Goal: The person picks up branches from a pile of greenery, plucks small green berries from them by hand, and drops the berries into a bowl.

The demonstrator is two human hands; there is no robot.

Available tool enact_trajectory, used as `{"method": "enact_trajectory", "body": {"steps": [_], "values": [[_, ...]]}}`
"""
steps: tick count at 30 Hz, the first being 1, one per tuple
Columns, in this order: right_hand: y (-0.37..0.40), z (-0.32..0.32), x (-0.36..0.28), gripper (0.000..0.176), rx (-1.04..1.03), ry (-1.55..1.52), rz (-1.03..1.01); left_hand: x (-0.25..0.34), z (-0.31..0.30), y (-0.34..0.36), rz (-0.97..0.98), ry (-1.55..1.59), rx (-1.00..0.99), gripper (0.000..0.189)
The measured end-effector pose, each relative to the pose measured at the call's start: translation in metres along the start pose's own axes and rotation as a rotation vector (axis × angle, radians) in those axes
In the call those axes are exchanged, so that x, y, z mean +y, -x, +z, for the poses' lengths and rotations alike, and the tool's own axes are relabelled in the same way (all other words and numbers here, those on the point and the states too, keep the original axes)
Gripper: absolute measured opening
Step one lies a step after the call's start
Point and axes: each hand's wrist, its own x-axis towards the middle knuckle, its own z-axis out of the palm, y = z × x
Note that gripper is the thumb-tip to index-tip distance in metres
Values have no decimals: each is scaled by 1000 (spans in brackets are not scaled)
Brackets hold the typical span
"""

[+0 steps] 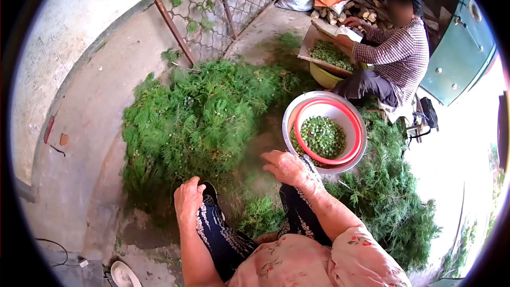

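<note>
My left hand [188, 199] is at my left knee, beside the patterned dark trousers [220, 236]. Its fingers bend down, partly hidden from view, and I see nothing in them. Over my right knee lies my right hand [289, 169], its fingers a little apart and pointing left, with nothing held. Just beyond it stands a wide metal basin [289, 114] with a red-rimmed bowl [357, 127] inside. Small green round fruits or cones [321, 135] fill the bottom of the bowl. A large heap of feathery green branches [196, 117] lies in front of my left hand.
Another person [393, 48] sits at the back right by a tilted board [308, 48] bearing green pieces, above a yellow-green basin [324, 77]. More green branches [388, 191] lie at right. A metal lattice [207, 16] leans near the wall. Firewood [366, 8] is stacked behind.
</note>
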Motion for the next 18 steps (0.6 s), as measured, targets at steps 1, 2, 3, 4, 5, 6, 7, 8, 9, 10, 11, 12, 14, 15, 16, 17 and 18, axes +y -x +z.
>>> {"method": "enact_trajectory", "body": {"steps": [1,2,3,4,5,6,7,8,9,10,11,12,14,15,16,17,18], "values": [[0,0,0,32,13,-9,-25,1,-2,0,-14,-10,-25,16],[0,-9,-7,32,-8,-7,-15,2,-4,0,-15,4,-43,16],[1,-4,-5,32,23,-45,5,3,-5,1,-6,42,2,19],[0,-3,-3,32,20,-48,0,3,-5,1,-15,32,-11,20],[-1,-1,-2,32,14,-53,-6,1,-5,2,-26,22,-24,20],[-1,-2,-2,31,7,-64,-16,-1,-4,3,-43,12,-46,20],[-1,-6,-5,31,3,-70,-25,-3,-2,2,-55,7,-65,19],[-2,-10,-10,30,-26,-68,-1,-5,0,4,-25,21,-18,18],[-2,-10,-10,30,-27,-96,-3,-7,3,4,5,34,29,17],[-2,-10,-11,30,-37,-107,10,-7,3,4,-18,15,-2,16],[-2,-11,-12,30,-46,-117,27,-6,2,3,-38,-1,-33,15],[-2,-12,-14,31,-52,-100,27,-7,3,4,-20,-3,-15,14],[-3,-9,-13,30,-29,-121,5,-7,2,6,2,22,14,13],[-3,-8,-15,29,21,-116,-33,-6,0,6,4,32,17,12],[-4,-8,-16,29,17,-119,-26,-3,-2,7,-27,58,16,11],[-4,-8,-17,29,15,-117,-29,-4,-2,7,-48,52,-5,11],[-4,-8,-17,29,14,-115,-29,-5,0,6,-67,47,-27,10]]}}
